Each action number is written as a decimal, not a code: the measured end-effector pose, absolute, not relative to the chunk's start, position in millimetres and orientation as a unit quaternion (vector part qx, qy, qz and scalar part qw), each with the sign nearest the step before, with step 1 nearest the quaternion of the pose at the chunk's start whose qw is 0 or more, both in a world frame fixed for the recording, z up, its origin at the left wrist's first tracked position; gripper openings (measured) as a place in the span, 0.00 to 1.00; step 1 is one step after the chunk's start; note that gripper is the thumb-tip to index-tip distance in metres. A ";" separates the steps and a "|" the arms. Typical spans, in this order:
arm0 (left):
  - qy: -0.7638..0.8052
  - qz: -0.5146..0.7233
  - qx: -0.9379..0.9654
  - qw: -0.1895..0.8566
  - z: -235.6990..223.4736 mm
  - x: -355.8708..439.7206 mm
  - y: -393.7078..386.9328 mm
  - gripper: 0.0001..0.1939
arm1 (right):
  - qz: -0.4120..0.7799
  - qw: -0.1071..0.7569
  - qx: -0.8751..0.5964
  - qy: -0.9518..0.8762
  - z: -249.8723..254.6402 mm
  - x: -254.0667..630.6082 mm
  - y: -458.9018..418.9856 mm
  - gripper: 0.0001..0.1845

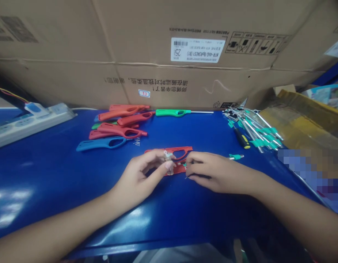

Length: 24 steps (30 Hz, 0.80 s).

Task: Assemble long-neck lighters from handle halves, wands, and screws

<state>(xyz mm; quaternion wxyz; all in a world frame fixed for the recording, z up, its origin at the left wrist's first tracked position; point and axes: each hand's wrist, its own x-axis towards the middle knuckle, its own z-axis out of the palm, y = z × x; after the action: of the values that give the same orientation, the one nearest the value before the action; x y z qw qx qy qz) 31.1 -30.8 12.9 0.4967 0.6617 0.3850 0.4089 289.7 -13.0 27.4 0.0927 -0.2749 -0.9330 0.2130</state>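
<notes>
Left hand [143,176] pinches a clear plastic part [170,169]; red lighter casing [181,169] is open, halves unjoined. Right hand [212,171] curls over it, grip contents indeterminable.

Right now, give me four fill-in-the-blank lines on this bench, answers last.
The open casing between left hand and right hand is coloured ____. The casing with the rod is coloured ____. The handle of the screwdriver is black and ____. The large box is made of ____.

Red; green; yellow; cardboard.
</notes>
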 end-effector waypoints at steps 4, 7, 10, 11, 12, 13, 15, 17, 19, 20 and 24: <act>0.375 0.400 0.671 0.500 9.5 29.8 -29.5 0.08 | 0.239 0.104 -0.278 -0.924 24.7 287.6 -12.3 0.09; 0.362 0.389 0.671 0.518 8.6 28.7 -29.4 0.11 | 0.281 0.125 -0.289 -0.907 23.8 286.3 -11.0 0.09; 0.357 0.376 0.674 0.527 8.9 27.3 -29.4 0.12 | 0.311 0.150 -0.292 -0.892 23.4 285.7 -9.3 0.07; 0.357 0.372 0.676 0.527 9.2 26.8 -29.3 0.12 | 0.318 0.157 -0.292 -0.888 23.4 285.5 -9.0 0.06; 0.357 0.369 0.678 0.527 9.6 26.4 -29.2 0.11 | 0.324 0.162 -0.293 -0.885 23.5 285.0 -8.9 0.06; 0.355 0.368 0.679 0.526 10.0 26.1 -29.1 0.10 | 0.328 0.167 -0.295 -0.882 23.6 284.4 -9.1 0.06; 0.354 0.366 0.684 0.523 10.7 25.6 -28.9 0.09 | 0.335 0.177 -0.295 -0.877 23.7 282.7 -10.2 0.06; 0.355 0.357 0.692 0.517 11.3 25.3 -28.8 0.08 | 0.342 0.187 -0.292 -0.873 23.4 280.5 -11.8 0.06; 0.358 0.345 0.701 0.511 11.7 24.8 -28.6 0.08 | 0.346 0.193 -0.293 -0.870 22.8 278.4 -13.4 0.06; 0.359 0.339 0.705 0.509 12.0 24.6 -28.5 0.08 | 0.345 0.193 -0.299 -0.868 22.4 277.5 -14.0 0.06; 0.353 0.326 0.714 0.509 12.8 23.5 -28.6 0.09 | 0.342 0.196 -0.336 -0.855 22.2 275.3 -15.5 0.05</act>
<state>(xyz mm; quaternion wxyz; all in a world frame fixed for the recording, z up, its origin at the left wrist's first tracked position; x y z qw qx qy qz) 23.5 -28.6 12.8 0.5091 0.7140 0.3528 0.3262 275.3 -15.5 22.2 0.1957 -0.3356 -0.8555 0.3425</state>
